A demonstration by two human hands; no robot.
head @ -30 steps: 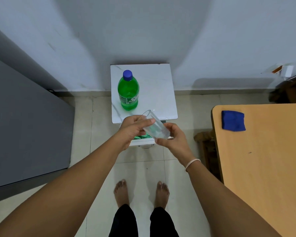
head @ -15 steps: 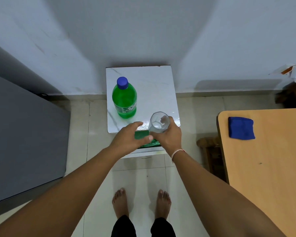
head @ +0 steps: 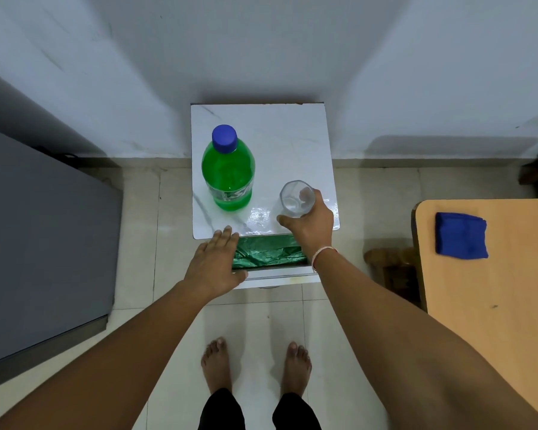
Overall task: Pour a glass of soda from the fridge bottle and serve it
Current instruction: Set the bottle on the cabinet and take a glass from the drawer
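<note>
A green soda bottle [head: 228,173] with a blue cap stands upright on the left half of a small white marble-topped cabinet [head: 277,135]. My right hand [head: 311,226] is wrapped around an empty clear glass [head: 296,198], upright, at the cabinet top's front right. My left hand [head: 213,263] has its fingers spread flat, holding nothing, over the left end of the cabinet's pulled-out drawer [head: 269,254], just in front of the bottle.
The drawer holds green plastic. A grey fridge [head: 44,237] fills the left side. A wooden table [head: 494,290] with a folded blue cloth [head: 460,235] stands at the right, a dark wooden stool [head: 392,265] beside it. My bare feet stand on pale floor tiles.
My left hand has let go of the glass and dropped to the drawer. My right hand has turned the glass upright and carried it forward over the cabinet top.
</note>
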